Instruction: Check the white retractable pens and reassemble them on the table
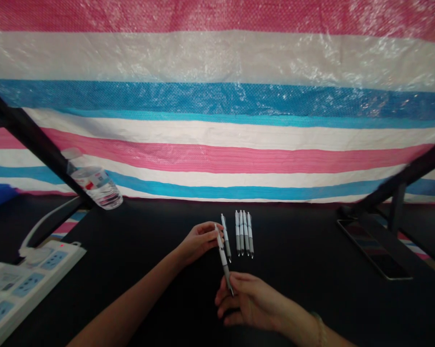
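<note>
One slim white plastic pen with grey barrel grip (pixel 223 257), pinched near its tip by the right hand (pixel 253 300), other fingers loosely curled; left hand (pixel 198 244) at its upper end, hold uncertain. Presumably light, stiff, smooth; best gripped on the grey section. Both forearms angled inward; beyond, a matching single white-and-grey pen (pixel 225 236), then four alike in a row (pixel 244 236).

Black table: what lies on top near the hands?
A row of four pens and, just left of it, a single pen. The right hand holds another pen, the left hand at its upper end. The black table beneath both hands is covered.
</note>
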{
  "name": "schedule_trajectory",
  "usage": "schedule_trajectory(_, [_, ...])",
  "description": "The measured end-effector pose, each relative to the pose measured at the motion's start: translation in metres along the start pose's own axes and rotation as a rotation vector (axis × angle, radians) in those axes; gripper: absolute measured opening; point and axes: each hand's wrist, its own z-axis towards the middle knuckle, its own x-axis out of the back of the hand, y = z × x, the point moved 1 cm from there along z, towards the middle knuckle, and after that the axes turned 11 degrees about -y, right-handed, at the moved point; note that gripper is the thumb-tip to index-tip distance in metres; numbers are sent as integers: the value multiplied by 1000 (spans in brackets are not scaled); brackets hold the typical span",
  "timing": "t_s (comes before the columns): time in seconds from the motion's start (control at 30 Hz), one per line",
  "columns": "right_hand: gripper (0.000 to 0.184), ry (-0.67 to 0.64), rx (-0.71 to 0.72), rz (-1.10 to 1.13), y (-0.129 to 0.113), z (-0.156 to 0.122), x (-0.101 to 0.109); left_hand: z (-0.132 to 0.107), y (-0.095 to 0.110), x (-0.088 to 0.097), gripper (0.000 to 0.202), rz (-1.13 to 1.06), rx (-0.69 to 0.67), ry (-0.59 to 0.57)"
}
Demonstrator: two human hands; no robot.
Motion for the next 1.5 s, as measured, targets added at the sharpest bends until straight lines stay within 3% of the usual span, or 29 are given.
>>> schedule_trajectory(0.13, [44,28,-50,13,0,0,1,0,0,0,29,-4,0,5])
schedule_trajectory(0.3, [32,55,-64,-14,3,1,3,0,-3,1,31,12,18,-26])
schedule_trajectory(0.73, [47,62,-33,43,4,1,6,0,-1,-2,32,10,-4,26])
schedule_trajectory(1.5, [45,66,4,15,3,2,4,1,-2,-2,31,5,-9,50])
